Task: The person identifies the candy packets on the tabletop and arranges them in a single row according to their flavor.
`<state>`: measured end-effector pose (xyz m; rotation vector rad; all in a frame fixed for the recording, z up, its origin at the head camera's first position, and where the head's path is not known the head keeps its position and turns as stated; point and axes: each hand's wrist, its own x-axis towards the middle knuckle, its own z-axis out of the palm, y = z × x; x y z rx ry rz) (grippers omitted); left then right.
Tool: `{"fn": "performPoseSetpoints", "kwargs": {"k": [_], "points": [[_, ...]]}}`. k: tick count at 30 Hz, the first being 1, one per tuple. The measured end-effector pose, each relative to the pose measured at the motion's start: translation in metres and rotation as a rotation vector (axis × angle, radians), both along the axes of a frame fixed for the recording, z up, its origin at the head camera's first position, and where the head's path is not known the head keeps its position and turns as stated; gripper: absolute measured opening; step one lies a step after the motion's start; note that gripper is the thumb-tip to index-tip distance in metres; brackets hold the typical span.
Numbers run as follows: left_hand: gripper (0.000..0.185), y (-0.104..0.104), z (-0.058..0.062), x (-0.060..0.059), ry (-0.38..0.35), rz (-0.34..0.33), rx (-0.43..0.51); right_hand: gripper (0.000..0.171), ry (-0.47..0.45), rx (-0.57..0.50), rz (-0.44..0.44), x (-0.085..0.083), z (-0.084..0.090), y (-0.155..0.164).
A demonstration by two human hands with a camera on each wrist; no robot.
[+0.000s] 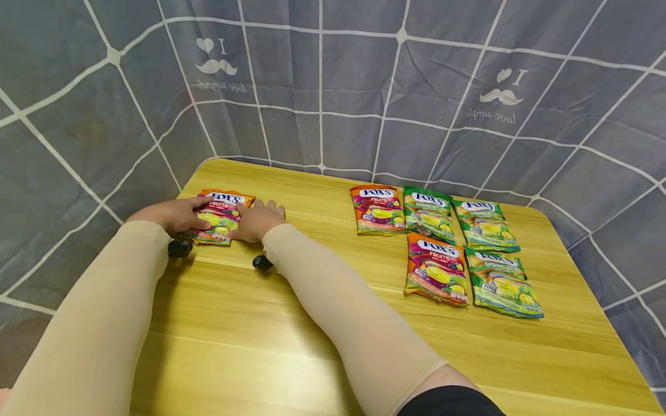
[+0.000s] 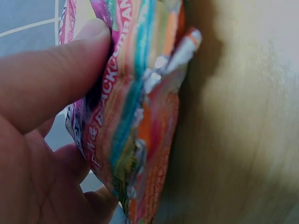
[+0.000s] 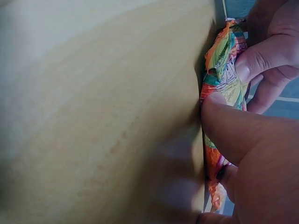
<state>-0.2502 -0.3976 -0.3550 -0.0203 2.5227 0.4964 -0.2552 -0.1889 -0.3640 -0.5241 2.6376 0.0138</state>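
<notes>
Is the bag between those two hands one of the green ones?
No, the bag between the left hand and right hand has an orange top edge.

Tabletop [image 1: 317, 216] lies free between the fingers [image 1: 271, 207] and five blocking packets [image 1: 441, 257] (curtain [image 1: 354, 98] behind).

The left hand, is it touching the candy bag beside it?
Touching: in the left wrist view, the left hand has its thumb against the candy bag.

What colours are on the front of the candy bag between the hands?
The candy bag is orange, pinkish-purple and yellow-green, with white lettering areas. It shows best in the head view.
</notes>
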Motion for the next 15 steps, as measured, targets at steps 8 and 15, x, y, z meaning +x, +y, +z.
{"fn": "performPoseSetpoints", "kwargs": {"k": [8,15], "points": [[0.092,-0.0013,0.0002,-0.0012,0.000,0.006,0.012,0.082,-0.004,-0.015,-0.008,0.0009,0.0006,-0.0003],[0.094,0.0019,-0.0009,-0.0055,-0.004,-0.006,0.027,0.082,-0.013,-0.033,-0.023,-0.0006,-0.0014,0.0032]]}}
